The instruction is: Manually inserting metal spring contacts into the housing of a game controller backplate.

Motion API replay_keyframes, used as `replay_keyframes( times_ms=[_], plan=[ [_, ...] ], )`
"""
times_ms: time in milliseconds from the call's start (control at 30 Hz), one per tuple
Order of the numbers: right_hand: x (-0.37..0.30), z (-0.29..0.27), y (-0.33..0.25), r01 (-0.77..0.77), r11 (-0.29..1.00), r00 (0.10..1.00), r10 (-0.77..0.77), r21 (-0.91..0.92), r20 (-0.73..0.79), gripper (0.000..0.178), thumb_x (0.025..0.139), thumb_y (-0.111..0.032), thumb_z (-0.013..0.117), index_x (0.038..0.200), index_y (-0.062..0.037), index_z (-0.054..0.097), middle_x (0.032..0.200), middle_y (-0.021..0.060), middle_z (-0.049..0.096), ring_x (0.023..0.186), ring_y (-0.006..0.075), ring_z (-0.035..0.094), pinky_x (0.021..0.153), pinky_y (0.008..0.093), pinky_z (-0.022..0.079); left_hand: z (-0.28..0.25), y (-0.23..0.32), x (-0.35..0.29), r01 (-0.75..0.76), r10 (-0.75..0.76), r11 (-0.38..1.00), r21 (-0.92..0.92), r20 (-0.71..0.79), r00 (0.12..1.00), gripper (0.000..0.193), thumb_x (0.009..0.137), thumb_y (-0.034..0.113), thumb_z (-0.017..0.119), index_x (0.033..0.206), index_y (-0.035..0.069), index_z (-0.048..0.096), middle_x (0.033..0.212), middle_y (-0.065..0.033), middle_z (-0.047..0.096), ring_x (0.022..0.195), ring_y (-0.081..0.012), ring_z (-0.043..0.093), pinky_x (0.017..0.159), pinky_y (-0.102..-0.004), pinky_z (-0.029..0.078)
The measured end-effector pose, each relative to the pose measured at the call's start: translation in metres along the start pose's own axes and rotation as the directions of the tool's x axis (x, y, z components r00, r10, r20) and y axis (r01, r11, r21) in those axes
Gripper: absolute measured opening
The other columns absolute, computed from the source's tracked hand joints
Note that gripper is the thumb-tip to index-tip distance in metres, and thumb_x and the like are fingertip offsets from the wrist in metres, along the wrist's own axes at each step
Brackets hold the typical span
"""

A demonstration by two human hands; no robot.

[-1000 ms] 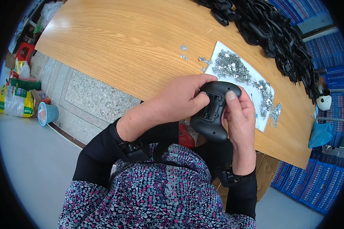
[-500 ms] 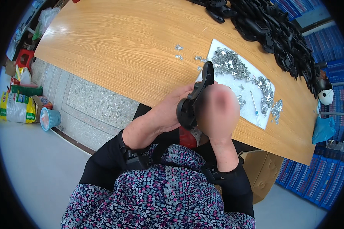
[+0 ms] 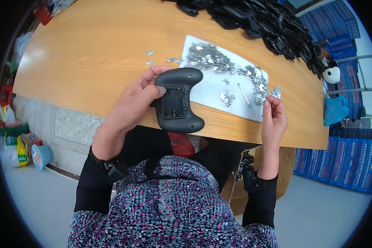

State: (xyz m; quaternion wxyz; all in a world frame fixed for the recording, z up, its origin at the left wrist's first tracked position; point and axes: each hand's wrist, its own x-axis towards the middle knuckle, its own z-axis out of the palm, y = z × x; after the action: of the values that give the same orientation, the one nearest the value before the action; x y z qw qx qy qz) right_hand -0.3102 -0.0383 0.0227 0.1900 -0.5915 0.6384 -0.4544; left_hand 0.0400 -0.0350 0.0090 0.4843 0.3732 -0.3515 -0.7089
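Note:
My left hand (image 3: 138, 97) grips a black game controller (image 3: 180, 78) by one long side, the thumb lying at the edge of its battery compartment (image 3: 174, 102). The controller's back faces up, and the compartment has no cover, showing metal contacts. Over the right edge of a white sheet (image 3: 208, 109), my right hand (image 3: 275, 118) is closed, its thumb and fingers curled together beside small silver metal pieces (image 3: 260, 89). Whatever may be between those fingertips is too small to make out. A thin screwdriver (image 3: 244, 95) with a blue end lies on the sheet.
A larger heap of metal pieces (image 3: 211, 58) covers the sheet's far part. Black plastic shells (image 3: 273, 33) are piled along the table's (image 3: 91, 53) far right edge. Beyond stand blue stacks (image 3: 339, 161) and a blue bag (image 3: 335, 110). A cardboard box (image 3: 285, 173) sits below the table.
Both hands were together around the controller. Now the right hand has moved away to the metal pieces, while the left holds the controller with its back turned up. The view has shifted too.

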Motion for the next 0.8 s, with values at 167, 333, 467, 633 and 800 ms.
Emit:
replay_keyframes(
  times_ms=[167, 333, 467, 633, 800],
  plan=[
    [0.011, -0.028, 0.023, -0.075, 0.990, 0.997, 0.074, -0.122, -0.009, 0.012, 0.096, -0.007, 0.067, 0.104, 0.0005, 0.069, 0.085, -0.0026, 0.062, 0.070, 0.0046, 0.051, 0.064, 0.0215, 0.045, 0.000, -0.011, 0.012, -0.033, 0.041, 0.972, 0.231, -0.030, 0.999, 0.043, 0.093, 0.000, 0.051, 0.136, -0.001, 0.050, 0.115, -0.0062, 0.066, 0.102, -0.0097, 0.063, 0.092, -0.0254, 0.050],
    [0.014, -0.006, 0.023, -0.025, 0.994, 0.996, 0.033, -0.102, 0.079, 0.008, 0.093, -0.005, 0.069, 0.100, -0.0014, 0.070, 0.085, -0.0003, 0.062, 0.068, 0.0068, 0.052, 0.064, 0.0236, 0.046, 0.009, -0.012, 0.011, 0.004, 0.019, 0.949, 0.314, -0.069, 0.997, 0.044, 0.094, -0.003, 0.053, 0.138, -0.004, 0.049, 0.118, -0.0078, 0.066, 0.105, -0.0104, 0.063, 0.094, -0.0257, 0.050],
    [0.019, 0.028, -0.013, 0.100, 0.961, 0.960, -0.025, -0.259, 0.279, 0.013, 0.088, -0.004, 0.069, 0.101, -0.0035, 0.070, 0.090, 0.0107, 0.066, 0.071, 0.0203, 0.061, 0.069, 0.0308, 0.051, 0.006, -0.012, 0.009, 0.011, 0.007, 0.944, 0.329, -0.053, 0.999, 0.045, 0.094, -0.003, 0.054, 0.139, -0.005, 0.048, 0.119, -0.0082, 0.066, 0.107, -0.0112, 0.064, 0.094, -0.0260, 0.051],
    [0.033, 0.060, -0.040, 0.239, 0.940, 0.910, -0.129, -0.244, 0.393, 0.017, 0.087, -0.007, 0.067, 0.104, -0.0051, 0.071, 0.101, 0.0144, 0.068, 0.094, 0.0351, 0.066, 0.084, 0.0384, 0.052, 0.007, -0.012, 0.007, 0.003, 0.017, 0.948, 0.319, -0.061, 0.998, 0.043, 0.095, -0.005, 0.052, 0.138, -0.002, 0.047, 0.118, -0.0086, 0.066, 0.105, -0.0100, 0.063, 0.092, -0.0256, 0.051],
    [0.041, 0.079, -0.049, 0.392, 0.879, 0.861, -0.246, -0.272, 0.445, 0.020, 0.083, -0.008, 0.068, 0.102, -0.0054, 0.072, 0.098, 0.0132, 0.068, 0.094, 0.0342, 0.064, 0.086, 0.0397, 0.052, 0.005, -0.014, 0.008, -0.052, 0.058, 0.949, 0.311, -0.011, 0.998, 0.034, 0.096, -0.007, 0.050, 0.129, 0.003, 0.050, 0.113, -0.0055, 0.065, 0.101, -0.0073, 0.062, 0.087, -0.0240, 0.050]
  ],
)
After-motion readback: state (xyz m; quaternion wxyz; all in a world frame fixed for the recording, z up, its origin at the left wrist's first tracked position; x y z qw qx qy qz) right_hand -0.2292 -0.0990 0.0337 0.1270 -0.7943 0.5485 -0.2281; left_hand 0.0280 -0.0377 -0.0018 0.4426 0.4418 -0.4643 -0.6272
